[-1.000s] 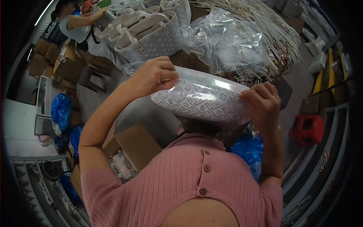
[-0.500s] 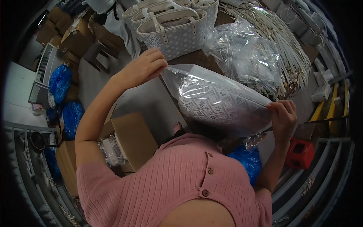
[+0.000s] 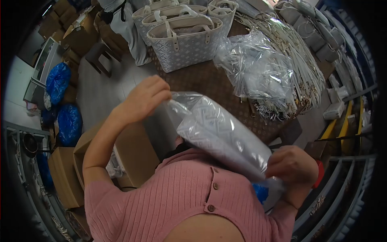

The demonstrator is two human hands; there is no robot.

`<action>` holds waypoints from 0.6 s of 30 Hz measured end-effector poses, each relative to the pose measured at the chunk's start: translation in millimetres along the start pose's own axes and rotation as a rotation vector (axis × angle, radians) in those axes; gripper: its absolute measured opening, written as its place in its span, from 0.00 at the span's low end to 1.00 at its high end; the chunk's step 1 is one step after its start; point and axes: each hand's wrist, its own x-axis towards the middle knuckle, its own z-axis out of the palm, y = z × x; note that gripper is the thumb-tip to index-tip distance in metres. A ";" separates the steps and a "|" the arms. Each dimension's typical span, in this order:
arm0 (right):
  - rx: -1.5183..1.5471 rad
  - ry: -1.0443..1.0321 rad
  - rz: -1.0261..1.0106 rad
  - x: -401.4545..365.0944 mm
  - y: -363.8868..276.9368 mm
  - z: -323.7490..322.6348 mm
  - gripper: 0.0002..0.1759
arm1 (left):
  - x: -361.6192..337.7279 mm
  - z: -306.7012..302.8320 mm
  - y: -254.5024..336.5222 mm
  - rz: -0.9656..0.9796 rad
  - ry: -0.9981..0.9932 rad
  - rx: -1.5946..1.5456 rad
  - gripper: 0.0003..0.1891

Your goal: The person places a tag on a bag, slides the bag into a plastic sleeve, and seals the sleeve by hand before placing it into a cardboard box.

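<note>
A patterned grey-white bag in a clear plastic bag hangs tilted in front of my chest, its left end higher than its right. My left hand pinches the plastic at the upper left corner. At the lower right end, my right hand has its fingers closed on the plastic and is partly blurred. Beyond them, several patterned tote bags stand upright on the brown table. A heap of clear plastic bags lies on the table to their right.
Many pale straps with metal clasps cover the table's right part. An open cardboard box stands at my left, near blue plastic sacks. A dark stool and another person's trousered leg are at the far left.
Both hands have come lower and nearer my body with the wrapped bag. It now shows narrower and more steeply slanted. My view has shifted slightly.
</note>
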 end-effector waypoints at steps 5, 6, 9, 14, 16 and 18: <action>0.466 0.305 -0.013 56.2 110.2 -30.7 0.21 | -13.1 9.5 8.2 -0.033 0.057 -0.041 0.09; 0.501 0.371 -0.027 79.6 138.3 -3.0 0.24 | -12.0 10.8 7.1 -0.046 0.082 -0.043 0.09; 0.718 0.121 0.051 146.5 141.7 66.7 0.31 | -10.1 10.2 8.2 -0.074 0.093 -0.038 0.09; 0.649 0.197 -0.046 158.3 123.5 89.2 0.31 | -26.0 22.4 18.6 -0.141 0.051 -0.142 0.09; 0.655 0.221 -0.049 159.9 126.6 93.5 0.31 | -27.9 22.8 18.7 -0.168 0.043 -0.157 0.09; 0.671 0.248 -0.044 157.7 126.5 98.1 0.31 | -27.4 19.1 21.7 -0.203 0.040 -0.140 0.09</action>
